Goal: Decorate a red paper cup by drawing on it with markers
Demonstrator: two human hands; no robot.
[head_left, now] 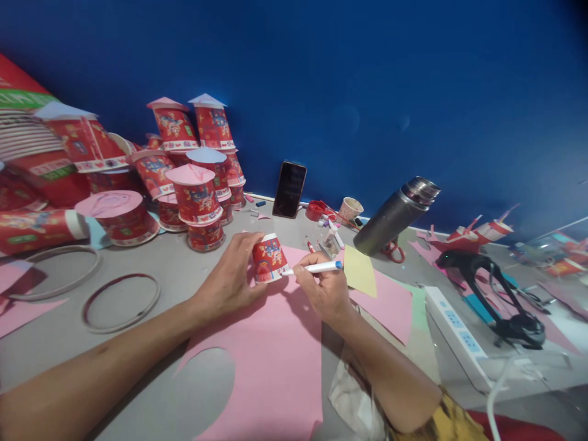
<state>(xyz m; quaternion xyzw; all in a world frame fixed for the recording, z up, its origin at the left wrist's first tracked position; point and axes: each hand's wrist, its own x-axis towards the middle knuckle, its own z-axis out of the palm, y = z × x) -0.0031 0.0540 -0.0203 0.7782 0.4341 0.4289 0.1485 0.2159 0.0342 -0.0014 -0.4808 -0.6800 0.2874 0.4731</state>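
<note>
My left hand (229, 278) grips a red patterned paper cup (269, 257) that stands upside down on a pink paper sheet (271, 355). My right hand (324, 288) is closed on a white marker with a blue end (319, 267), its tip touching the cup's rim on the right side. The pink sheet has a round hole cut out near its lower left corner.
Stacks of red paper cups with paper lids (197, 184) stand at the back left, two rings (122, 300) lie in front of them. A phone (289, 188) leans on the blue wall, a steel flask (395, 215), a power strip (459, 337) and a yellow paper (359, 269) sit to the right.
</note>
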